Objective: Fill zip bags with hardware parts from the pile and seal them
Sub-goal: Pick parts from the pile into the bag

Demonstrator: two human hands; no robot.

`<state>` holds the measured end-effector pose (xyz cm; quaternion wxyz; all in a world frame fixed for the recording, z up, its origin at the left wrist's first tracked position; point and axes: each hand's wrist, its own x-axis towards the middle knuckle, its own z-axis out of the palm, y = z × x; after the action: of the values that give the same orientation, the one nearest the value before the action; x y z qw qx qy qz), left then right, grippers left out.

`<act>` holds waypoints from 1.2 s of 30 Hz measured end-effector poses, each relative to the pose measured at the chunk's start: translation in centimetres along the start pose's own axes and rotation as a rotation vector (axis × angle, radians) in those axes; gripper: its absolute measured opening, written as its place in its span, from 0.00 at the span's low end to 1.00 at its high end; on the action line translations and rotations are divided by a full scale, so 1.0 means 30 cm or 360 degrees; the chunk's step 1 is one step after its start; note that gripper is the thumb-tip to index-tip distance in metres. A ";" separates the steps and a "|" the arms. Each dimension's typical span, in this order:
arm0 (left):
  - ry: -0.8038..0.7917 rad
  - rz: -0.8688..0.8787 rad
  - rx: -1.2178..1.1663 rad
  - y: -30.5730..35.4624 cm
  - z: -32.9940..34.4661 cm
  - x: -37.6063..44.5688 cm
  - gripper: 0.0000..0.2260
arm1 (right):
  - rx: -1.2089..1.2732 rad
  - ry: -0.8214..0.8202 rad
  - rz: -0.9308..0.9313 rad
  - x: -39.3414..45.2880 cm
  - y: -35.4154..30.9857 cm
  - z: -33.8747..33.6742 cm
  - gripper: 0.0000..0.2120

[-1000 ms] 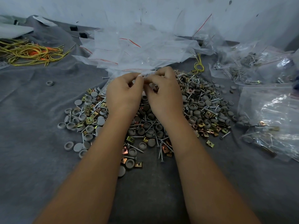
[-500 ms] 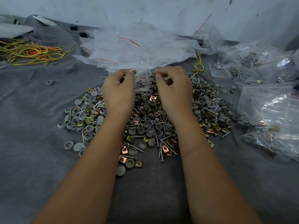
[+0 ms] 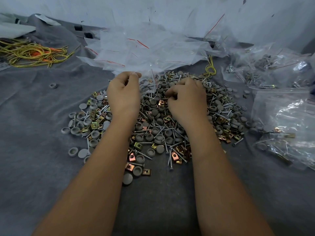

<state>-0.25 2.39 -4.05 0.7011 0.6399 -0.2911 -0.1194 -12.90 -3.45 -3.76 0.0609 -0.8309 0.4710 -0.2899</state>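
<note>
- Grey cloth (image 3: 34,150) covers the desk, and a pale wall (image 3: 153,11) stands behind it.
- A big pile (image 3: 158,126) of small parts sits in the middle: grey caps, silver screws and gold clips, all mixed up.
- The left hand (image 3: 123,94) is at the far left side of the pile. Its fingers and thumb pinch the edge of a clear bag (image 3: 147,82).
- I think it lifts the bag's edge so the mouth stays open for parts to go in.
- The bag lies on the far part of the pile, just in front of a heap of empty bags (image 3: 144,50).
- The right hand (image 3: 186,99) is low on the pile, close to the bag. Its fingers are curled down into the parts. It looks like it is picking some up, but I cannot see what is under the fingers.
- The two hands are near each other, so the parts only have a short way to go.
- More bags with parts inside (image 3: 286,120) lie at the right. They look done and put out of the way.
- Another clump of filled bags (image 3: 265,68) is at the far right, near the wall.
- Yellow and orange ties (image 3: 32,53) lie in a loose bunch at the far left, well apart from the pile.
- One yellow tie (image 3: 211,69) lies at the far edge of the pile.
- One grey cap (image 3: 53,86) sits alone on the cloth, left of the pile.
- This bag is not sealed yet.
</note>
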 end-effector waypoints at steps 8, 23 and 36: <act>-0.0023 -0.0004 0.0008 0.001 0.001 0.000 0.09 | -0.0197 -0.0033 -0.0070 -0.003 0.001 0.011 0.11; -0.0083 -0.0010 0.0038 0.001 0.002 -0.002 0.09 | 0.0636 0.0300 0.0272 0.005 -0.022 -0.019 0.05; -0.0206 0.0184 0.0189 -0.004 0.005 -0.018 0.08 | 0.0940 0.0219 0.0048 -0.011 -0.075 0.009 0.05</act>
<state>-0.75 2.53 -4.30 0.6475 0.6533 -0.3787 -0.1022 -11.21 -1.98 -3.30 0.2722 -0.7486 0.3816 -0.4690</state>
